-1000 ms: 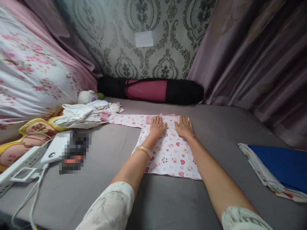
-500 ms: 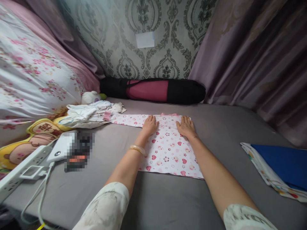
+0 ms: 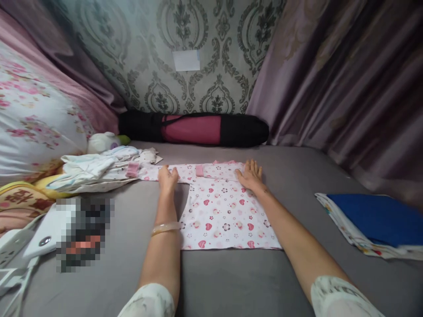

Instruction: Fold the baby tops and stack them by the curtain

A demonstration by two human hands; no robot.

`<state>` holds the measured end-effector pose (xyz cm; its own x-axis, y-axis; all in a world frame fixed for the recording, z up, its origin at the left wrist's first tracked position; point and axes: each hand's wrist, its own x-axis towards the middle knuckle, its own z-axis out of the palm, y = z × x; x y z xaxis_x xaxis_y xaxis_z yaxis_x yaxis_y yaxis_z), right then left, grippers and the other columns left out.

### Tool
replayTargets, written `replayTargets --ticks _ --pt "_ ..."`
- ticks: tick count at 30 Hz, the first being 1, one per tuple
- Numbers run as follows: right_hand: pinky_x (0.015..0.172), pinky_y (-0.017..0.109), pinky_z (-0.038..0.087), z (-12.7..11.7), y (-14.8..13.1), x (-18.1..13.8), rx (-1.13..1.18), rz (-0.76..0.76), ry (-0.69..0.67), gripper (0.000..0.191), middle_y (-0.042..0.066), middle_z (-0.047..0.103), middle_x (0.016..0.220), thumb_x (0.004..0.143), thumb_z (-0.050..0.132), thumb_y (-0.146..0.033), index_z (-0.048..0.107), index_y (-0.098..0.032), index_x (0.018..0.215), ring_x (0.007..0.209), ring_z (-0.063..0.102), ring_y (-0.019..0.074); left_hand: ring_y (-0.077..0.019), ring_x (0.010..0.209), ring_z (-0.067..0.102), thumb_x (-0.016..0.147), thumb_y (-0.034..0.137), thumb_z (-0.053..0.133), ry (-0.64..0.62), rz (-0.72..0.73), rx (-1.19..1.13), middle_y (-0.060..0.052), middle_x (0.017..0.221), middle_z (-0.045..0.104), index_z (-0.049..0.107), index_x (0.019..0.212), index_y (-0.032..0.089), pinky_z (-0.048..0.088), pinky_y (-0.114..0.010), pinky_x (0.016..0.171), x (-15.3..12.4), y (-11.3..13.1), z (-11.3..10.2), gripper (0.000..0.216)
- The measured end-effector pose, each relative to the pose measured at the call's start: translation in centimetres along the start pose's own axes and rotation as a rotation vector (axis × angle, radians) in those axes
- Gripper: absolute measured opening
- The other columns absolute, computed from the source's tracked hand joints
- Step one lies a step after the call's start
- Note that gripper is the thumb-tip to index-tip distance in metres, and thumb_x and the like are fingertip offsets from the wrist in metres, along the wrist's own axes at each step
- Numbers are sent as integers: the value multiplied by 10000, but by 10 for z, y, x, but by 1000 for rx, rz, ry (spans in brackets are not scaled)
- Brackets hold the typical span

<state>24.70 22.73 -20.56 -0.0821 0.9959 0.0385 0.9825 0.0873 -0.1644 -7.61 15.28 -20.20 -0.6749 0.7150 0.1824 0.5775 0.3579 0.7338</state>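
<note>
A child's long-sleeved shirt, white with pink hearts and flowers, lies spread on the grey sheet. Its right sleeve is folded inward, so that its pink cuff rests over the upper part. The left sleeve stretches out to the side. My left hand is closed on that left sleeve, fingers curled and thumb toward the right; the fingertips are partly hidden. Flat on the shirt's upper right shoulder, at the fold, my right hand has its fingers stretched out.
A heap of light baby clothes touches the left cuff. Left of me are a white power bank, cables and a power strip. Folded blue-topped cloth lies at right. A black and maroon long bag runs along the wall.
My left hand has moved left from the shirt's upper part onto the left sleeve and has closed. The folded cuff now shows. My right hand stays at the right shoulder.
</note>
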Motion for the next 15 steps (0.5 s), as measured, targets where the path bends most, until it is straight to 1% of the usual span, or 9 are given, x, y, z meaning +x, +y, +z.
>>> replayTargets --ticks 2,4,6,8,10,13,15 --pt "1179 477 94 -2 2 -2 13 37 -19 767 227 141 1594 968 232 -506 182 32 1512 1477 99 318 -351 1172 526 807 282 537 128 -118 20 -201 1118 604 578 1145 80 393 -500 1015 0 -2 -10 396" --pt "1176 452 131 -2 3 -4 11 50 -52 739 231 182 1583 975 216 -474 200 41 1505 1467 150 311 -384 1202 486 764 272 570 282 -245 28 -218 1185 554 566 1143 86 370 -533 1015 -3 -2 -18 422" --pt "1173 434 147 0 4 -6 1 46 -66 732 233 198 1579 974 226 -460 207 46 1503 1458 177 311 -413 1218 463 727 271 600 386 -370 22 -235 1248 499 559 1151 95 362 -545 1007 -7 0 -24 461" --pt "1173 426 146 3 5 -6 -7 41 -61 741 235 199 1578 973 232 -464 202 54 1502 1455 183 315 -426 1217 467 717 271 608 411 -462 1 -237 1266 478 548 1181 106 359 -546 1001 -8 0 -30 495" --pt "1174 425 139 4 5 -5 -12 44 -57 751 235 197 1578 973 230 -475 198 55 1504 1454 182 318 -428 1220 473 728 262 595 396 -509 -25 -233 1252 493 523 1226 114 350 -551 999 -7 -1 -34 524" --pt "1173 431 141 2 6 -2 -13 56 -91 756 223 188 1584 975 220 -486 186 44 1512 1455 179 319 -422 1238 464 735 237 572 359 -516 -64 -227 1219 535 477 1280 115 340 -549 996 0 -9 -36 566" --pt "1170 452 148 -3 3 0 -9 90 -131 756 221 178 1587 972 231 -485 179 38 1516 1457 175 324 -404 1239 468 716 212 568 352 -499 -95 -211 1211 555 459 1294 120 339 -520 999 7 -16 -34 596"
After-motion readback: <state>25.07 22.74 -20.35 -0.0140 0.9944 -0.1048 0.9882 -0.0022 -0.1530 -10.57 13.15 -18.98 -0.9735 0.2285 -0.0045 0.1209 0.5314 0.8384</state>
